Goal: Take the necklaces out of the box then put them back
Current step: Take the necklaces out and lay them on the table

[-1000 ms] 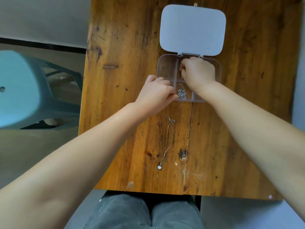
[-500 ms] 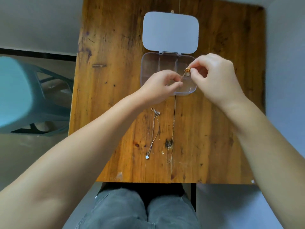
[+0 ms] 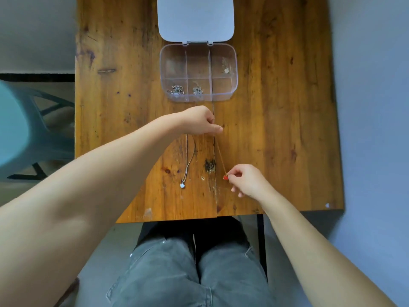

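A clear compartment box stands open on the wooden table, its white lid folded back. Small necklaces lie in three of its cells, one of them at the front left. A gold necklace with a red pendant is stretched between my hands. My left hand pinches the chain's far end. My right hand pinches the pendant end near the table's front. A silver necklace lies straight on the wood, left of the gold one.
A teal plastic chair stands left of the table. My legs in grey trousers are under the table's front edge. A pale wall runs along the right side.
Both hands have come away from the box toward me, drawing the gold necklace out and stretching it over the table. The silver necklace has stayed where it lay.
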`<action>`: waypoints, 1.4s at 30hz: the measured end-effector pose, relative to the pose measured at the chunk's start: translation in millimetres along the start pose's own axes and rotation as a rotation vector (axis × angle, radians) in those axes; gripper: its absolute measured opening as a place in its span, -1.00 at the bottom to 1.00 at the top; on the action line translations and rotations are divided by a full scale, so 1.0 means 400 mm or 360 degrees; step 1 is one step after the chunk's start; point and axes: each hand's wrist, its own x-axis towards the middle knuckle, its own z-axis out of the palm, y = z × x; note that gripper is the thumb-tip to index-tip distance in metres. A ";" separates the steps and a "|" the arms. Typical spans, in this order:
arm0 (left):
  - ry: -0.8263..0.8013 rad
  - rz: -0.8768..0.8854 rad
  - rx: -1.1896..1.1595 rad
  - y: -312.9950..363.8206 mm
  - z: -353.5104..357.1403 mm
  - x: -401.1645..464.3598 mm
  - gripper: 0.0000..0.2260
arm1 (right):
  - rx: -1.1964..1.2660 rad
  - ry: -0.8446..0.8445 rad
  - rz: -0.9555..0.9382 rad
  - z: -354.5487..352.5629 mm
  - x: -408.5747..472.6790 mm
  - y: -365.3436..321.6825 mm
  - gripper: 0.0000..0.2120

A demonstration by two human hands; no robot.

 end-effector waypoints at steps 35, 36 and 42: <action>0.0836 0.0566 0.0412 -0.126 -0.079 0.053 -0.73 | -0.1860 0.0679 -0.0626 -0.296 0.317 -0.431 -0.81; 0.0835 0.0568 0.0408 -0.125 -0.079 0.052 -0.73 | -0.1789 0.0681 -0.0638 -0.296 0.310 -0.431 -0.81; 0.0858 0.0393 0.0205 -0.095 -0.097 0.045 -0.64 | -0.0790 0.0759 -0.0751 -0.323 0.239 -0.423 -0.82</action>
